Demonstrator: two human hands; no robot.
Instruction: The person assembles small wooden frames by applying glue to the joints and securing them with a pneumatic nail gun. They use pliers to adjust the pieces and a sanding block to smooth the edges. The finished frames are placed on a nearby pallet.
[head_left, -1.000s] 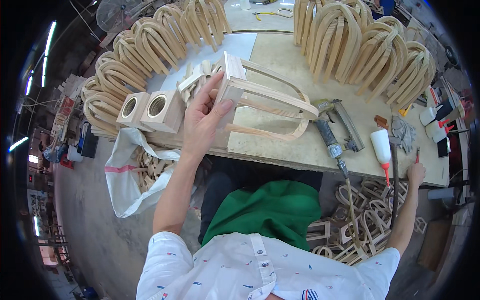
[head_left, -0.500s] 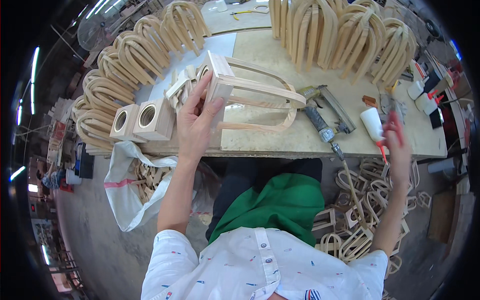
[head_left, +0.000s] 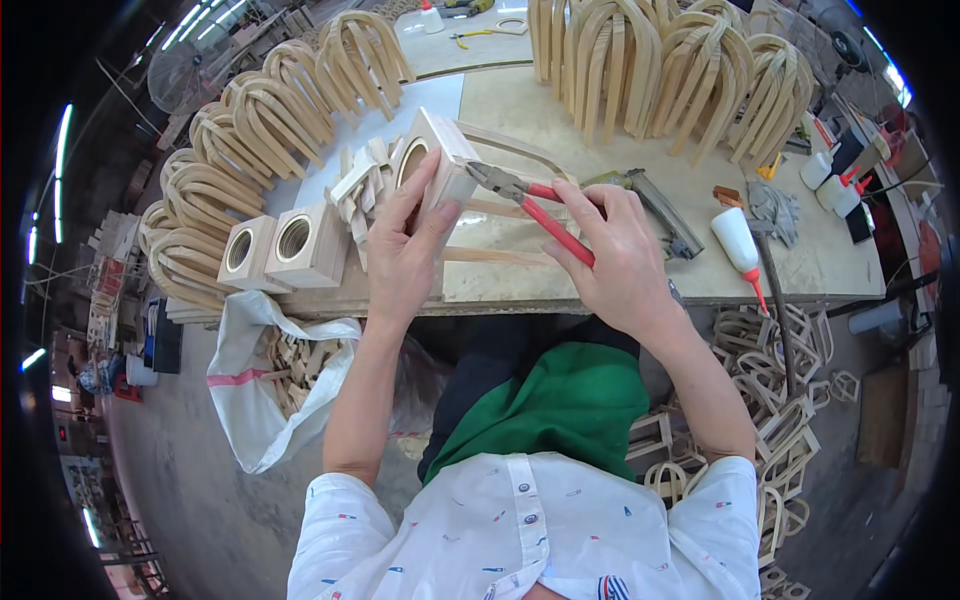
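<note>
My left hand (head_left: 405, 235) grips a pale wooden frame over the bench, fingers and thumb around its square block (head_left: 448, 148). A round hole shows in the block's left face, and bent wooden strips (head_left: 500, 256) run from it to the right. With my right hand (head_left: 625, 255) I hold pliers (head_left: 560, 228) by their red handles. Their grey jaws touch or lie very near the block's right side; what is between them I cannot make out. My right hand hides part of the strips. Behind it lies a nail gun (head_left: 665, 222).
Two blocks with round threaded holes (head_left: 322, 255) stand left of wood scraps (head_left: 362, 185). Bent-wood arches (head_left: 610, 60) line the back and left. At right lie a glue bottle (head_left: 737, 240), a grey glove (head_left: 775, 208) and a hammer (head_left: 783, 310). A white sack (head_left: 250, 390) holds offcuts below.
My right hand has come from the bench's right side to the wooden frame, bringing the red-handled pliers to its block. My left hand still holds the frame, now slightly turned.
</note>
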